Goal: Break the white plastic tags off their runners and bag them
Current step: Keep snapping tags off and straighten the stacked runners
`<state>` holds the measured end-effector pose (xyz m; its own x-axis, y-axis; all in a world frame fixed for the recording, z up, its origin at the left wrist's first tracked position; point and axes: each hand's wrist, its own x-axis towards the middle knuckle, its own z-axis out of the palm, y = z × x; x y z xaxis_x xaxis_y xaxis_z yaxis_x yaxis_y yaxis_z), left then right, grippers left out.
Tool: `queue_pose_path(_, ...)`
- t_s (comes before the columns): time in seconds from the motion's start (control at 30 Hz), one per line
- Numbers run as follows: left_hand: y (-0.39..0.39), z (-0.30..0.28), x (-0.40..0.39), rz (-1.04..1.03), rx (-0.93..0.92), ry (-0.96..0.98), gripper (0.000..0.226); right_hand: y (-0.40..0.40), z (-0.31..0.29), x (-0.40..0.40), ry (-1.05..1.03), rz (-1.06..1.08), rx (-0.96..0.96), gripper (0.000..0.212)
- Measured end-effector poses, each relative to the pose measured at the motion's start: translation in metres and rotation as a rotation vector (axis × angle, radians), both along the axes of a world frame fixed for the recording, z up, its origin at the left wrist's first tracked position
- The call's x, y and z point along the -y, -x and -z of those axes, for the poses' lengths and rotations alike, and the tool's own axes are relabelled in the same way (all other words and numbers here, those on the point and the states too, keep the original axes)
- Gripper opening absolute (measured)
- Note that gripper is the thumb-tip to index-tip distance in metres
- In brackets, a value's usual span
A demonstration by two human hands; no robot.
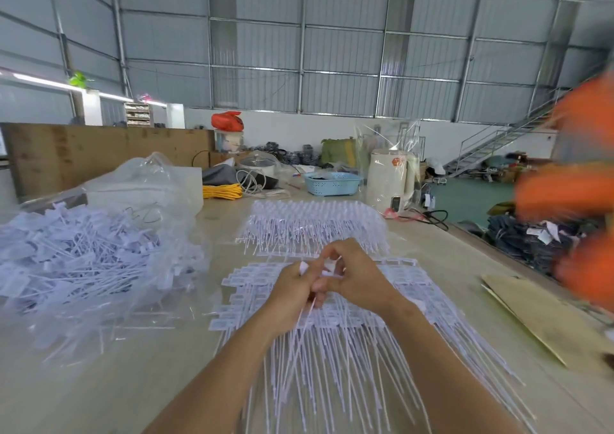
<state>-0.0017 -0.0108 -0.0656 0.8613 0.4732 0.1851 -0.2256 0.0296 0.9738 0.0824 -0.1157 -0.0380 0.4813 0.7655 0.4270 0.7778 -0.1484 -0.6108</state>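
Both forearms reach forward from the bottom edge and meet above the near stack of white tags (332, 344), which lies on the pale table (139, 377) still joined to its runners, the long tails fanning toward the camera. The left hand (292, 295) sits knuckles-up with its fingers curled, gripping a small bundle of loose tags (304, 320) — the flat heads poke out above the fist and the thin tails hang down past the wrist. The right hand (357, 276) is arched over from the right, wrist raised, thumb and forefinger bent inward and pinching a white tag head between them, just beside the left hand's knuckles. The two hands touch at the fingers.

A second stack of tags on runners (314, 231) lies farther up the table, apart from the near one. To the left, an open clear plastic bag (133, 181) holds a heap of separated tags (83, 261) — this is where the bagged pieces sit. Behind stand a cream kettle (388, 181), a blue basket (332, 184) and a coil of yellow cord (222, 191). A flat piece of cardboard (538, 314) lies at the right, beside a blurred orange shape (571, 194)
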Motion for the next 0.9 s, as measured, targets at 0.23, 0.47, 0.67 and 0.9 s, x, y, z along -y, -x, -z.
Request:
queue_pose_path(0.23,0.002,0.003,-0.011,-0.088,0.01,-0.085,0.034,-0.005,0.006,0.005,0.131,-0.082,-0.083,0.021)
queue_pose_path(0.47,0.007,-0.006,-0.012,-0.158,-0.344,-0.219,0.031,0.0,0.011,0.001,0.252,0.213,0.56,0.013)
queue_pose_path(0.67,0.031,-0.054,-0.013,-0.157,-0.16,0.02,0.025,-0.027,0.008,0.021,0.01,0.319,0.211,0.015)
queue_pose_path(0.9,0.109,-0.117,-0.092,-1.275,0.458,-0.124,0.033,-0.025,0.02,0.011,0.046,0.248,0.124,0.014)
